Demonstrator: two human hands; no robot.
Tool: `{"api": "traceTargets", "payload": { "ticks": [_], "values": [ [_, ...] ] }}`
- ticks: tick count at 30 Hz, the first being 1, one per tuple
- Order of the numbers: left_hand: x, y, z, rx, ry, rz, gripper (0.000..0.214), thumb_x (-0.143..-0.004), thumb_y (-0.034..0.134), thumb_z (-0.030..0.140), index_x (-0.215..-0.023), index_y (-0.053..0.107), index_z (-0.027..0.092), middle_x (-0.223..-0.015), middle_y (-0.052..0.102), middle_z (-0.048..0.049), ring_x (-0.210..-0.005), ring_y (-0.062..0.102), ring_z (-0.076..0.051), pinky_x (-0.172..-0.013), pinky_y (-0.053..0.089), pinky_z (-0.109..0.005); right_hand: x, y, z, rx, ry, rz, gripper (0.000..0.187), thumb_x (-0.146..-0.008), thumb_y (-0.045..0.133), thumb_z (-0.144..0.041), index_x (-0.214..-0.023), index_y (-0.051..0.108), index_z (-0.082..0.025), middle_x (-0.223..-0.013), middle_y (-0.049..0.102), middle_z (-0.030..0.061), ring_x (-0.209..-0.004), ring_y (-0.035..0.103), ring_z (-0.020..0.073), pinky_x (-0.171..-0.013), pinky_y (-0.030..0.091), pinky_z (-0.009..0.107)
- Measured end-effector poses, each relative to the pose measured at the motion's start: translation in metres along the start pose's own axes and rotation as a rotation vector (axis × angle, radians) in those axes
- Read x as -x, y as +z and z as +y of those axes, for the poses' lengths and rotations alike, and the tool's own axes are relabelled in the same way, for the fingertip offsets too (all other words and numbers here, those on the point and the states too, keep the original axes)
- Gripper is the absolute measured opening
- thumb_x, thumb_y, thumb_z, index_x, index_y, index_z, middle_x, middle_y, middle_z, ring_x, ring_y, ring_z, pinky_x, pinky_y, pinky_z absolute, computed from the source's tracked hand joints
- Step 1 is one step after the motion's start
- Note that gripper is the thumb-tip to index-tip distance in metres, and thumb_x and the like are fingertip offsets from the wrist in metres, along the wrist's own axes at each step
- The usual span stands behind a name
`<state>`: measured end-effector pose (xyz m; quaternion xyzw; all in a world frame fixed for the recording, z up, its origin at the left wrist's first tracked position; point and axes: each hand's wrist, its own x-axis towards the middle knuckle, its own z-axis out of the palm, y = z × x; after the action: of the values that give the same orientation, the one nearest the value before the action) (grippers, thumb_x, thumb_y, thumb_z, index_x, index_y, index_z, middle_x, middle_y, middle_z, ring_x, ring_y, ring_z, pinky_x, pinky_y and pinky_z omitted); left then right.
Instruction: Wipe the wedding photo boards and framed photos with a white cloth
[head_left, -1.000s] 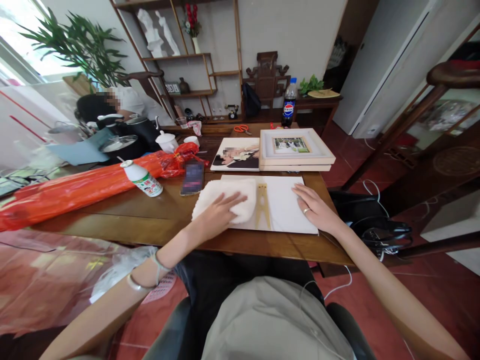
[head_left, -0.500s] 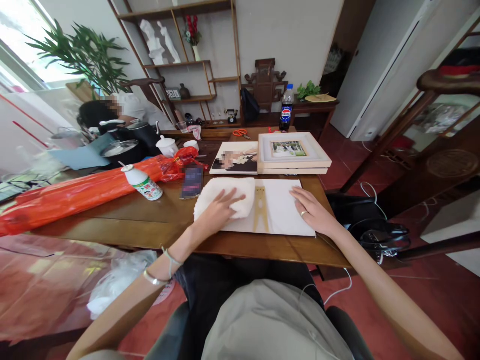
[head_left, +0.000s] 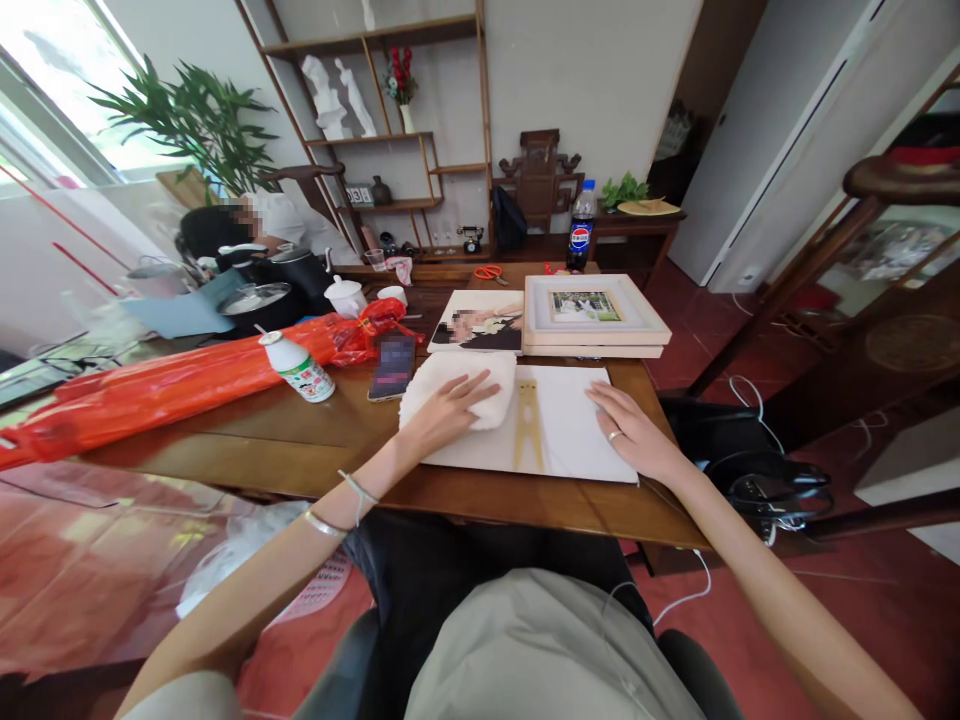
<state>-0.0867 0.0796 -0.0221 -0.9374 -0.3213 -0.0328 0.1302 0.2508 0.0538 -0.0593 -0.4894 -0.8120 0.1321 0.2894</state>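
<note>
A white fluffy cloth (head_left: 427, 385) lies over the left part of a flat white panel (head_left: 574, 430) on the table. My left hand (head_left: 448, 405) rests on this cloth, fingers stretched out and slightly spread. At the panel's right edge lies my right hand (head_left: 630, 430), flat with fingers extended and a ring on one of them. Between the hands, a tan A-shaped piece (head_left: 529, 425) sits on the panel; whether it is a stand attached to the panel I cannot tell. The cloth hides the panel's left part.
Behind the panel are a photo print (head_left: 474, 322) and stacked white picture frames (head_left: 600, 315). To the left are a phone (head_left: 391, 366), a white bottle (head_left: 298, 368) and a long red plastic-wrapped bundle (head_left: 172, 385). Orange-handled scissors (head_left: 489, 272) and a cola bottle (head_left: 581, 230) stand farther back.
The view has shifted a little, so everything appears slightly lower and to the right. My left hand has slid a little away from me with the cloth; my right hand stays at the panel's edge.
</note>
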Motion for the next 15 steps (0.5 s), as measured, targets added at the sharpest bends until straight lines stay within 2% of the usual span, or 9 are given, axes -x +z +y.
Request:
{"api": "traceTargets", "payload": {
  "ticks": [4,8,11,15],
  "values": [
    [-0.017,0.006,-0.01,-0.022,-0.065,-0.028,0.023,-0.093,0.051,0.019,-0.087,0.073,0.017,-0.153,0.03,-0.0018,-0.144,0.019,-0.027,-0.116,0.024,-0.042,0.0,0.0,0.0,0.002,-0.003,-0.01,0.047,-0.096,0.031,-0.041,-0.136,0.046,-0.022,-0.147,0.04,0.0113,-0.14,0.031,0.0263,-0.117,0.027,0.051],
    [-0.017,0.002,-0.008,0.022,-0.097,-0.049,0.028,-0.094,0.051,0.032,-0.09,0.073,0.014,-0.152,0.033,-0.0077,-0.141,0.025,-0.031,-0.114,0.027,-0.047,0.001,0.001,0.002,-0.002,-0.004,0.004,0.046,-0.096,0.032,-0.041,-0.137,0.046,-0.025,-0.148,0.04,0.0083,-0.14,0.031,0.0263,-0.116,0.027,0.052],
    [-0.005,-0.004,0.009,0.029,-0.066,-0.066,0.025,-0.093,0.054,0.03,-0.088,0.073,0.015,-0.15,0.036,-0.0082,-0.14,0.028,-0.032,-0.112,0.029,-0.048,0.0,0.001,0.003,-0.003,-0.004,0.007,0.046,-0.096,0.032,-0.042,-0.137,0.046,-0.026,-0.148,0.04,0.0079,-0.14,0.032,0.0266,-0.116,0.027,0.051],
    [0.025,-0.008,0.055,-0.011,-0.056,-0.008,0.022,-0.087,0.062,0.031,-0.074,0.072,0.017,-0.15,0.036,-0.0079,-0.14,0.027,-0.036,-0.112,0.029,-0.051,0.0,0.002,0.003,-0.001,-0.016,0.011,0.046,-0.096,0.032,-0.042,-0.138,0.045,-0.026,-0.148,0.04,0.0079,-0.14,0.032,0.0266,-0.116,0.027,0.051]
  ]
}}
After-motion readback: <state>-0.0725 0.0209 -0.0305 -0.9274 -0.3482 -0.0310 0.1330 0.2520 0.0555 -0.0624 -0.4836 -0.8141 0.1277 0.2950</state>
